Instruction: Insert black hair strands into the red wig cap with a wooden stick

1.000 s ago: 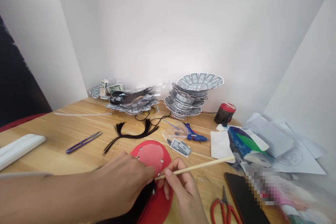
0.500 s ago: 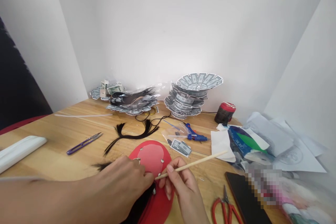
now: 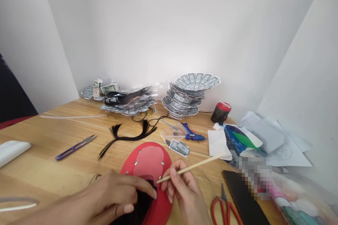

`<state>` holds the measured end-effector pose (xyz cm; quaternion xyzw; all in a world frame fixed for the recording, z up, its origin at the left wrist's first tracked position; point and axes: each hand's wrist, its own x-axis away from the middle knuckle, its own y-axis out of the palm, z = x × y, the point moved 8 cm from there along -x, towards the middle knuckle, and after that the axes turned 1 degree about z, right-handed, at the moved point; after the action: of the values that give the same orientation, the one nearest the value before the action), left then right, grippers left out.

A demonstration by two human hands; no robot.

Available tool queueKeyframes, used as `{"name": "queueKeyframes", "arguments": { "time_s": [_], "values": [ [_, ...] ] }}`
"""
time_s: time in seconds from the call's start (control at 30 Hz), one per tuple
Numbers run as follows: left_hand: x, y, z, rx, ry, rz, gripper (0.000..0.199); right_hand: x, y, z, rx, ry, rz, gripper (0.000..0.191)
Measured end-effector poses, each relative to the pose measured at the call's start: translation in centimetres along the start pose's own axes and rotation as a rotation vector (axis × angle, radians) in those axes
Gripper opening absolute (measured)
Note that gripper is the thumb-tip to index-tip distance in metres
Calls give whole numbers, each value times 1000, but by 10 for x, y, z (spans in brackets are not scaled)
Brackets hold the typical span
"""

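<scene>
A red oval piece (image 3: 164, 202) with a pink inner area and several small silver studs lies at the front of the table. Over its lower middle spreads a bundle of black hair-like strands (image 3: 141, 202). My left hand (image 3: 116, 191) rests on these strands, index finger stretched out and thumb apart. My right hand (image 3: 182, 186) pinches a thin pale wooden stick (image 3: 195, 165) between thumb and fingers. The stick's lower tip meets the red piece near a stud, just right of my left index finger. Part of the red piece is hidden under my left hand.
Purple thread snips (image 3: 75, 147) and a tied black tassel (image 3: 129, 135) lie beyond. A blue glue gun (image 3: 194, 134) and stacked banknote-print paper dishes (image 3: 183, 96) stand farther back. Red-handled pliers (image 3: 224, 205), a black slab (image 3: 244, 197) and papers (image 3: 271, 133) are on the right.
My left hand has shifted left and lower, its index finger now extended over the black strands, uncovering more studs. The stick stays in my right hand. The view has turned slightly right.
</scene>
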<state>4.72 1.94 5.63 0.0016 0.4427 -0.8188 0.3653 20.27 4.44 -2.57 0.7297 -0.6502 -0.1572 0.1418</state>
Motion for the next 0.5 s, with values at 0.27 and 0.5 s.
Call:
{"name": "queueKeyframes", "arguments": {
  "time_s": [0.27,0.5],
  "values": [
    [-7,14,-43,453,-360,39,46,7,-1,-1,39,-23,22,43],
    [-5,13,-45,517,-407,48,51,12,1,-11,216,-97,7,38]
  ]
}}
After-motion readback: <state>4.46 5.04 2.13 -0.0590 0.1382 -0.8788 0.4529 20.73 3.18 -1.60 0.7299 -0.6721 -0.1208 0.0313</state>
